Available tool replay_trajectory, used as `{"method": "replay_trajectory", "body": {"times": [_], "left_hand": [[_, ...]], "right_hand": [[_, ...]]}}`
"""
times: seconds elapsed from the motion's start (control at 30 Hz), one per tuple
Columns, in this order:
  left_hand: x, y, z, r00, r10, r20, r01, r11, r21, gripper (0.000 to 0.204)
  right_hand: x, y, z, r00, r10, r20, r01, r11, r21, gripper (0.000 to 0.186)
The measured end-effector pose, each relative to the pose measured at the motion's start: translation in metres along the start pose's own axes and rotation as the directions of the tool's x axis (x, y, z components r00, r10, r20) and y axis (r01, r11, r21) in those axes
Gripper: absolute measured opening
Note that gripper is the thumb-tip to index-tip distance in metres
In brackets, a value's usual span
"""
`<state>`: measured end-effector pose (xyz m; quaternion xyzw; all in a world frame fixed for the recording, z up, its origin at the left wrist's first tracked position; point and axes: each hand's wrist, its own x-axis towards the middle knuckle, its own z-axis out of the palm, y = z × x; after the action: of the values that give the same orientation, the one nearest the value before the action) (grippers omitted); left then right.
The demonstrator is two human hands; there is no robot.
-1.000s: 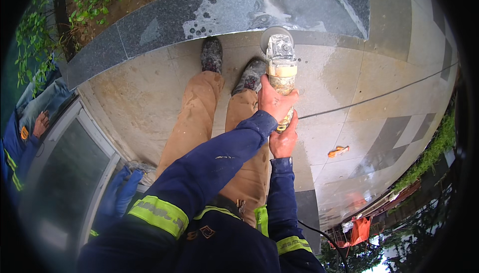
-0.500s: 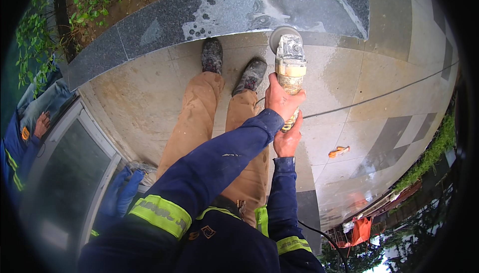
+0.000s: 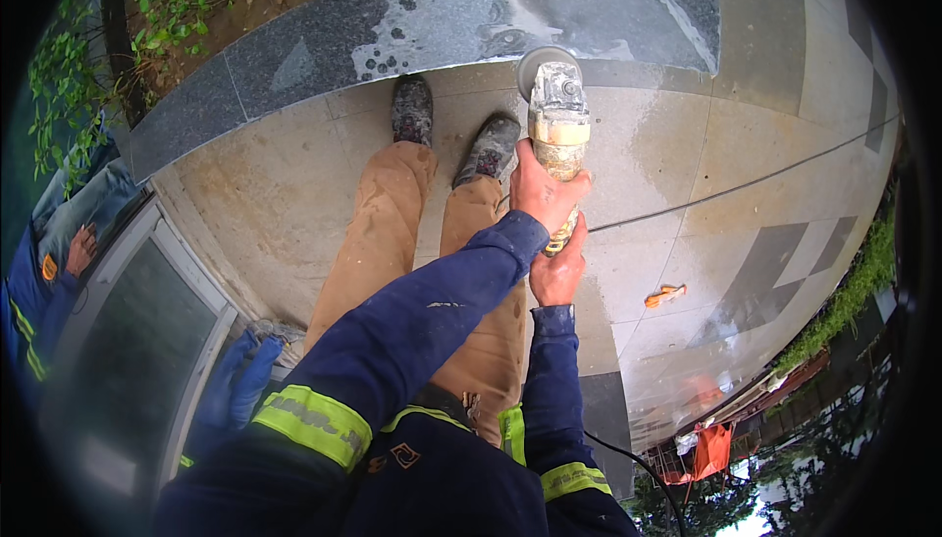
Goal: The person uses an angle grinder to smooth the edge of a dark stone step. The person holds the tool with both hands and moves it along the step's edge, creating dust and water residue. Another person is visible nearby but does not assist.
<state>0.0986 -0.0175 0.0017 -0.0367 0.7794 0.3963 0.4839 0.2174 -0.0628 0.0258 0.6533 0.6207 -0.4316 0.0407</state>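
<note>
My left hand (image 3: 547, 189) is closed around the body of a dusty, pale angle grinder (image 3: 558, 125), with my right hand (image 3: 555, 272) closed on its rear end below. The grinder's round disc (image 3: 534, 68) is at the near edge of a dark grey stone strip (image 3: 280, 71), partly hidden under the tool head; I cannot tell whether it touches the stone. White wet smears and dark spots mark the strip. My dusty shoes (image 3: 413, 108) stand just below that edge, on beige tiles.
A black cable (image 3: 687, 205) crosses the tiled floor (image 3: 746, 134). An orange glove (image 3: 665, 295) lies on the right. A framed glass panel (image 3: 137, 360), blue cloth (image 3: 235, 385) and a person's hand and sleeve (image 3: 80, 250) are at left. Plants and soil (image 3: 177, 7) border the strip.
Both my hands shifted slightly right with the grinder, then slightly left and up again, the disc staying by the stone's edge. My grip looks the same.
</note>
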Motion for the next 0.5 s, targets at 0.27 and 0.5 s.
{"method": "replay_trajectory", "body": {"times": [0.27,0.5], "left_hand": [[-0.0012,-0.0034,0.002,1.0,-0.009,-0.017,0.009,1.0,0.025,0.072],[-0.0022,-0.0008,-0.0023,1.0,0.001,-0.001,-0.001,0.999,0.033,0.072]], "right_hand": [[-0.0038,-0.0006,-0.002,1.0,-0.009,0.002,0.009,1.0,0.023,0.077],[-0.0048,-0.0045,0.0015,1.0,-0.017,-0.026,0.018,0.999,0.043,0.076]]}}
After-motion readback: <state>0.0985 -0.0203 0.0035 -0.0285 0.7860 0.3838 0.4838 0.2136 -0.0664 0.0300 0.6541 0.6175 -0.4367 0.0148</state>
